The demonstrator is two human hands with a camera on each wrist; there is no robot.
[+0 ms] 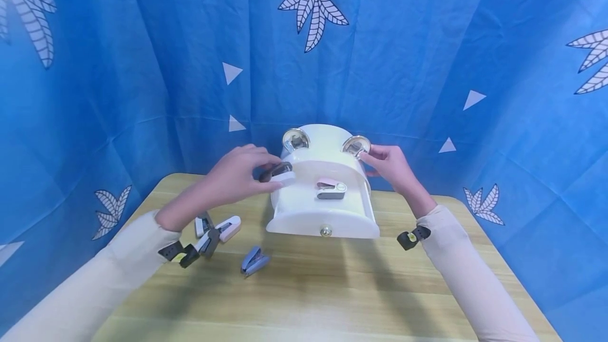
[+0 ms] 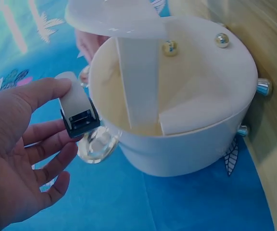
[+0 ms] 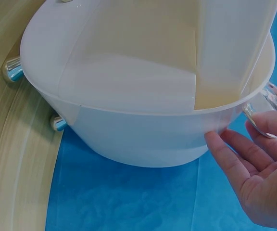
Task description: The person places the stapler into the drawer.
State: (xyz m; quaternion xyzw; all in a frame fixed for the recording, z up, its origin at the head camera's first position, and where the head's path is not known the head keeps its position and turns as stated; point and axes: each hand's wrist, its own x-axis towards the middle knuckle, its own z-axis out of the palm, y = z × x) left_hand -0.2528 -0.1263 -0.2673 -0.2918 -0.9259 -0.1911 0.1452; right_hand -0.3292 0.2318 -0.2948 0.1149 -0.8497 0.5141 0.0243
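My left hand (image 1: 239,176) pinches a black-and-white mini stapler (image 1: 277,171) between thumb and fingers, at the left edge of a white drawer box. In the left wrist view the stapler (image 2: 78,105) hangs beside the box (image 2: 177,151). My right hand (image 1: 391,167) holds the shiny round right ear (image 1: 356,145) of the box; in the right wrist view the thumb lies on the ear (image 3: 273,98) and fingertips are by the box wall. The drawer (image 1: 304,210) is pulled out toward me, and a pink, white and grey stapler (image 1: 331,189) lies in it.
Left of the box several staplers (image 1: 228,227) lie bunched on the wooden table (image 1: 304,300), partly under my left forearm. A blue stapler (image 1: 254,261) lies apart, nearer me. A blue patterned curtain (image 1: 380,67) surrounds the table's back and sides.
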